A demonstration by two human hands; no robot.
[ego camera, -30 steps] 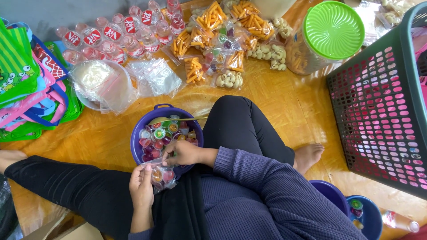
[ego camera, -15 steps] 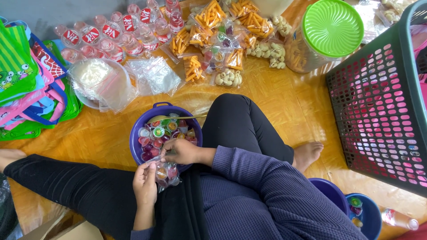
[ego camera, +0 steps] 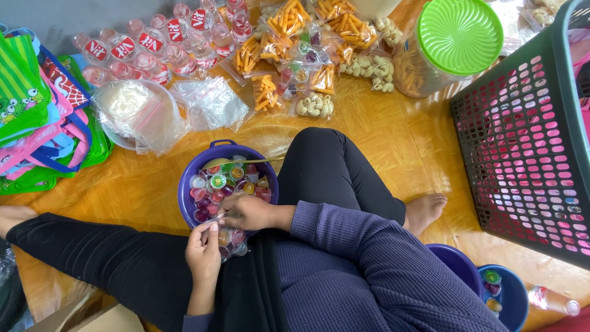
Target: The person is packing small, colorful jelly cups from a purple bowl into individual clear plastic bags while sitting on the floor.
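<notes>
I sit on the floor with a purple basin (ego camera: 187,206) of small coloured jelly cups between my knees. My left hand (ego camera: 204,252) holds a small clear plastic bag (ego camera: 230,240) with several jelly cups in it, just below the basin's near rim. My right hand (ego camera: 246,212) rests at the bag's mouth over the basin's near edge, its fingers pinched on the bag's top edge. Whether it also holds a cup is hidden.
Packed snack bags (ego camera: 289,46) and sealed water cups (ego camera: 147,46) lie on the yellow floor ahead. A bowl of clear bags (ego camera: 132,110), colourful tote bags (ego camera: 31,117), a green-lidded jar (ego camera: 458,37), a green basket (ego camera: 528,123) and a blue tub (ego camera: 501,295) surround me.
My hands have stayed at the bag by the basin's near rim; only the fingers have shifted slightly.
</notes>
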